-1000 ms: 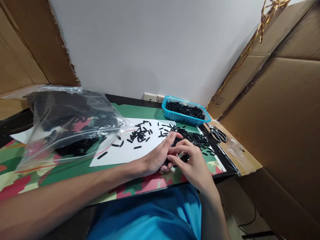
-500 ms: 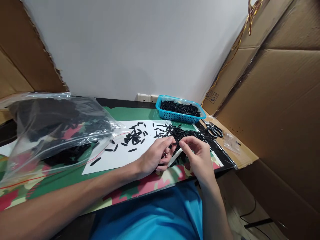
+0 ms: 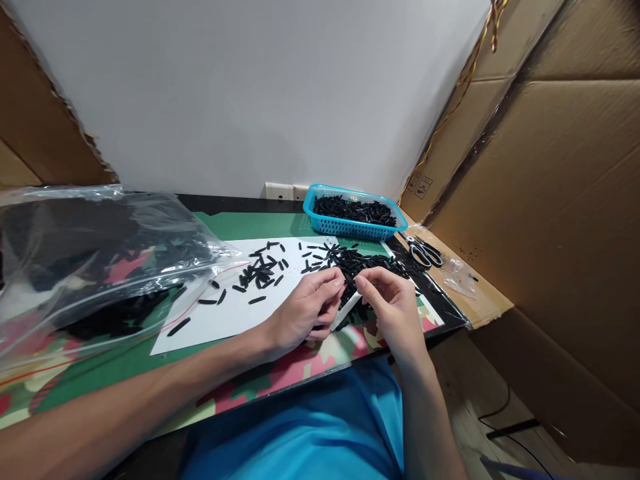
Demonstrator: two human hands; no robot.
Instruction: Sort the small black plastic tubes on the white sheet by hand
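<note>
My left hand (image 3: 316,303) is closed in a pinch, its thumb pressed to the index finger and the other fingers curled. Facing it, my right hand (image 3: 393,303) also pinches with thumb and index finger. A small gap separates the fingertips, and whatever is in them is too small or hidden to make out. Both hands are over the near side of a pile of small black strips (image 3: 373,260). A narrow white strip (image 3: 346,312) shows between the hands. More loose black pieces (image 3: 263,272) lie scattered on white paper (image 3: 210,327) to the left.
A blue basket (image 3: 357,228) full of black pieces stands behind the pile. Scissors (image 3: 424,253) and a small clear bag (image 3: 460,279) are at the right. A large clear zip bag (image 3: 110,247) covers the left side. Cardboard walls (image 3: 565,200) flank the table.
The view has shifted slightly, so the surroundings sit a little further left. The dark piece seen between my fingertips is no longer visible there. Both hands stay close together over the pile.
</note>
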